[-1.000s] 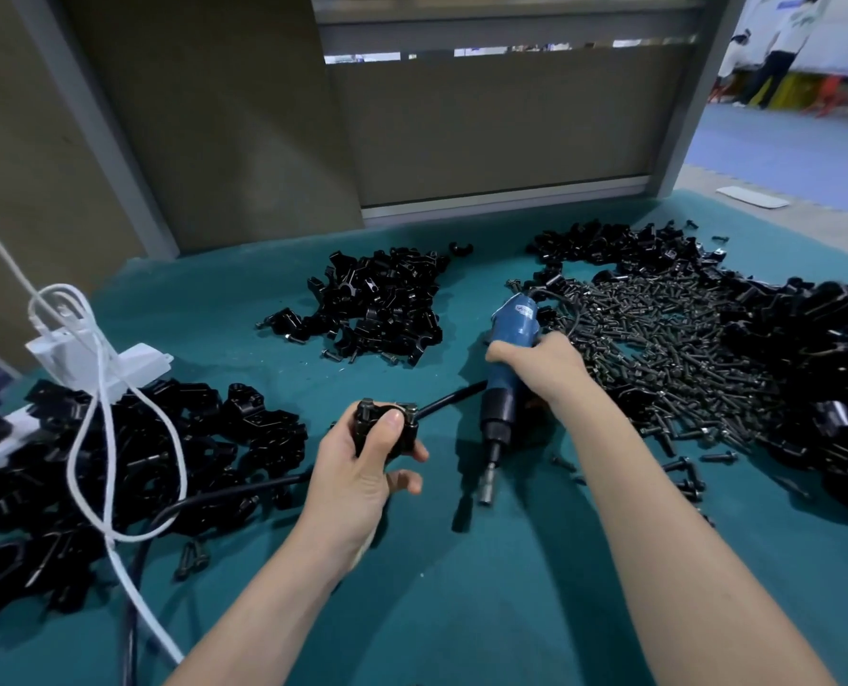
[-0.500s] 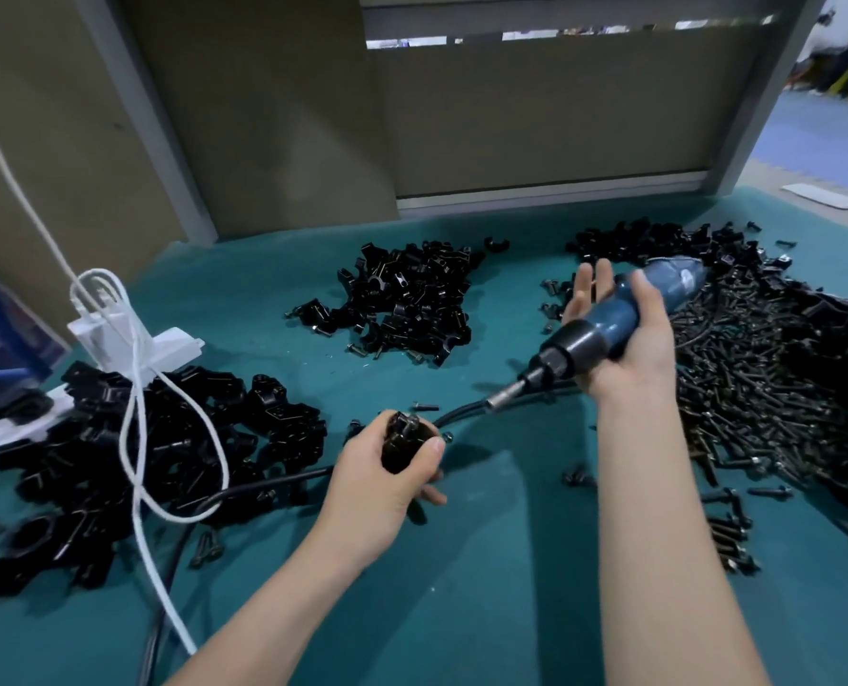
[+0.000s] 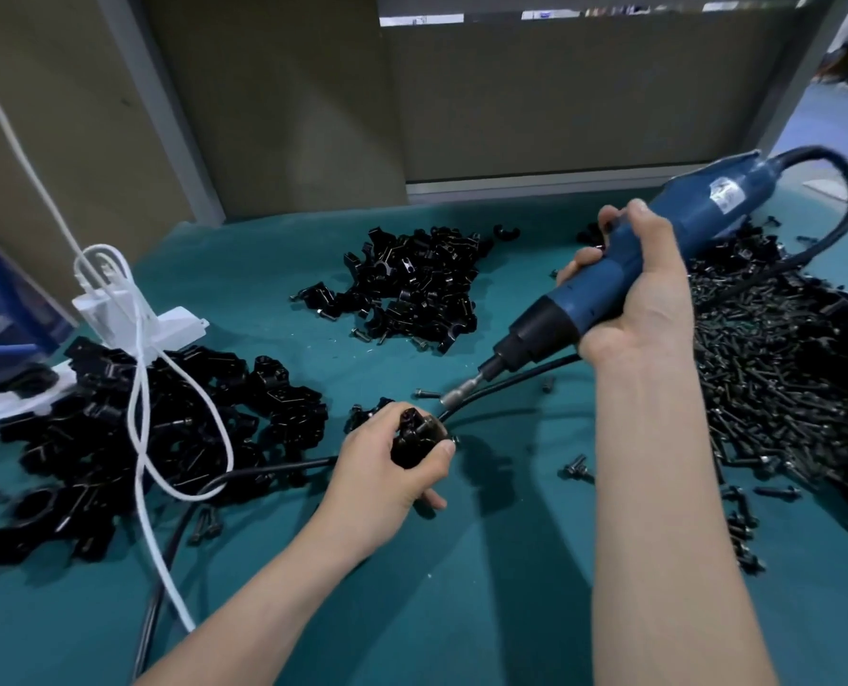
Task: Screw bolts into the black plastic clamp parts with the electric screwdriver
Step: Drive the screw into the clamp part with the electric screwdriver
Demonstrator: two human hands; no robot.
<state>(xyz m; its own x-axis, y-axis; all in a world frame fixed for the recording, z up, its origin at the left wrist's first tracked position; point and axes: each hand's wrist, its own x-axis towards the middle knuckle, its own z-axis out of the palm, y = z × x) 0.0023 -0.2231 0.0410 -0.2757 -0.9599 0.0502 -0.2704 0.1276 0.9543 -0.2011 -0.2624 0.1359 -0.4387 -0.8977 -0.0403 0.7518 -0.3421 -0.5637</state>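
My left hand (image 3: pixel 382 475) grips a black plastic clamp part (image 3: pixel 414 438) low over the teal table, thumb on its right side. My right hand (image 3: pixel 629 299) holds the blue electric screwdriver (image 3: pixel 624 269) tilted, its metal bit (image 3: pixel 461 391) pointing down-left, just above and to the right of the clamp. The bit tip is a short gap from the clamp, not touching. A big heap of black bolts (image 3: pixel 768 388) lies at the right, partly behind my right forearm.
Clamp piles lie at the left (image 3: pixel 130 428) and in the middle back (image 3: pixel 417 284). A white power strip (image 3: pixel 130 319) with a looped white cable (image 3: pixel 140 428) sits at the left. The tool's black cord (image 3: pixel 263 475) runs across the teal table (image 3: pixel 486 586). Loose bolts (image 3: pixel 577 468) lie nearby.
My right hand has closed round the screwdriver and brought it nearer, tilting the bit down toward the clamp. The left hand keeps the clamp in about the same place.
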